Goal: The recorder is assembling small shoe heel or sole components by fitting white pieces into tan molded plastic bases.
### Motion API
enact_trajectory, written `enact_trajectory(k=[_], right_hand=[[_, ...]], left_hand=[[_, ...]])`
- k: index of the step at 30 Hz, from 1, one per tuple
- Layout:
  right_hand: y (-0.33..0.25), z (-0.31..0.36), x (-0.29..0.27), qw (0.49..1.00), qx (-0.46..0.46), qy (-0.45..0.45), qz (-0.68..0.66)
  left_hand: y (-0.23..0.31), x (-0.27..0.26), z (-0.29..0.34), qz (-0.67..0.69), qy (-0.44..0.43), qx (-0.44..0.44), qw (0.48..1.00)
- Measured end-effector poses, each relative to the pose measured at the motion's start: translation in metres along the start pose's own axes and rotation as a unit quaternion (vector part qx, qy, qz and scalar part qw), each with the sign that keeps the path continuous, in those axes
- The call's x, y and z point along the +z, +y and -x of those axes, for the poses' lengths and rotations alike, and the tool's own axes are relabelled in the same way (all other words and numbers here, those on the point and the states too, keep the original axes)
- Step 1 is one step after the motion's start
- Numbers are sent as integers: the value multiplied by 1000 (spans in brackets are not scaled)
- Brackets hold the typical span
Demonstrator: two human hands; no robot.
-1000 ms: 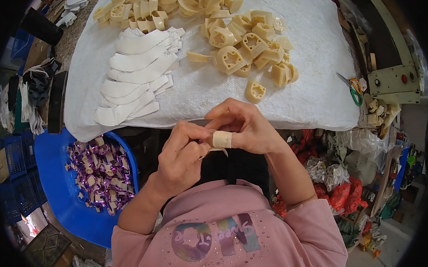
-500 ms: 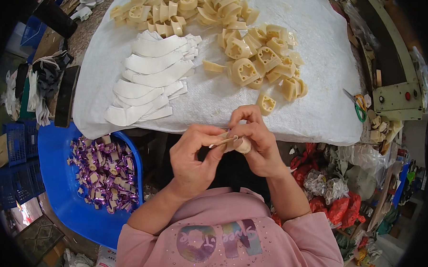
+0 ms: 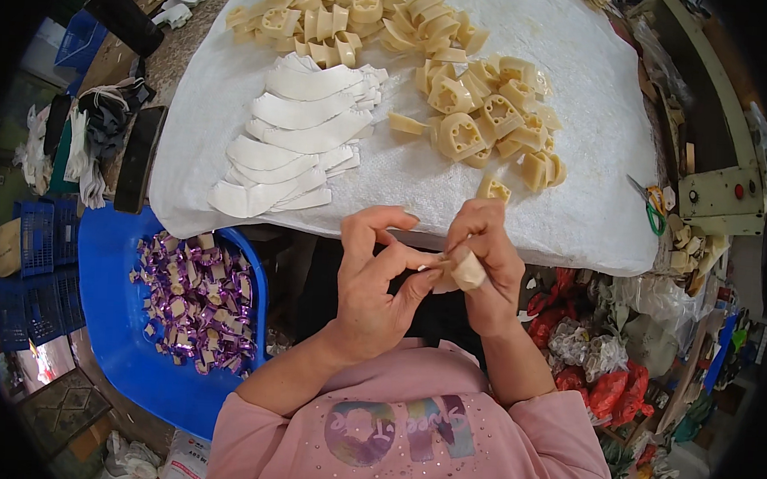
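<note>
In front of my chest, just off the table's near edge, my right hand (image 3: 492,266) grips a small pale beige piece (image 3: 444,281). Its exact kind is hidden by the fingers. The thumb and forefinger of my left hand (image 3: 373,282) pinch its left edge; the other left fingers are raised. A rounded pale covering (image 3: 468,271) shows at my right thumb; whether it is a finger wrap or part of the piece I cannot tell. One beige plastic shoe heel (image 3: 493,189) lies just beyond my right hand, near a heap of similar heels (image 3: 459,136). Curved white strips (image 3: 272,155) lie overlapped beyond my left hand.
A white woven sheet (image 3: 386,184) covers the table. At left below stands a blue tub (image 3: 111,313) with many purple-and-beige pieces (image 3: 197,300). Green-handled scissors (image 3: 655,215) lie at the right edge, beside a pale green machine (image 3: 719,198). Red plastic bags (image 3: 608,391) sit lower right.
My left hand has tipped upward, its upper fingers lifting and opening out. My right hand has shifted right with the pale piece, and the whole view has swung slightly.
</note>
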State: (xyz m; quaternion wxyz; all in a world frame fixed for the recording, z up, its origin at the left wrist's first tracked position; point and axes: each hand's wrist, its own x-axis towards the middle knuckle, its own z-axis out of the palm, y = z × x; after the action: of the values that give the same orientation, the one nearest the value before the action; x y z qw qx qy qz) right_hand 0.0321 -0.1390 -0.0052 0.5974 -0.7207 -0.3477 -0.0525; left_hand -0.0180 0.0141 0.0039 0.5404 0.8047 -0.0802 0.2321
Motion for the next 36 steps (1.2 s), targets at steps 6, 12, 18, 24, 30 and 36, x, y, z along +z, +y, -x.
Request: enact_trajectory(k=[6,12,18,24,30,36], right_hand=[[2,-4,-7,933,164,43,-318],[5,-3,-16,963,167,-41,-206],[-3,-3,2,994,41,-25,-94],[0,7,11,1000,18,-18,13],[-5,3,12,923,238,-32,-300],[2,-7,10,892,249,-85,-367]], left_hand=[[-13,-6,-1,-27,-5,133,991],[-16,-13,10,165,-63,20,984],[-17,-7,9,360,-224,-263,867],[-7,7,17,380,-92,-246,887],[-7,9,14,395,-90,-204,891],[1,19,16,336,-94,-177,920]])
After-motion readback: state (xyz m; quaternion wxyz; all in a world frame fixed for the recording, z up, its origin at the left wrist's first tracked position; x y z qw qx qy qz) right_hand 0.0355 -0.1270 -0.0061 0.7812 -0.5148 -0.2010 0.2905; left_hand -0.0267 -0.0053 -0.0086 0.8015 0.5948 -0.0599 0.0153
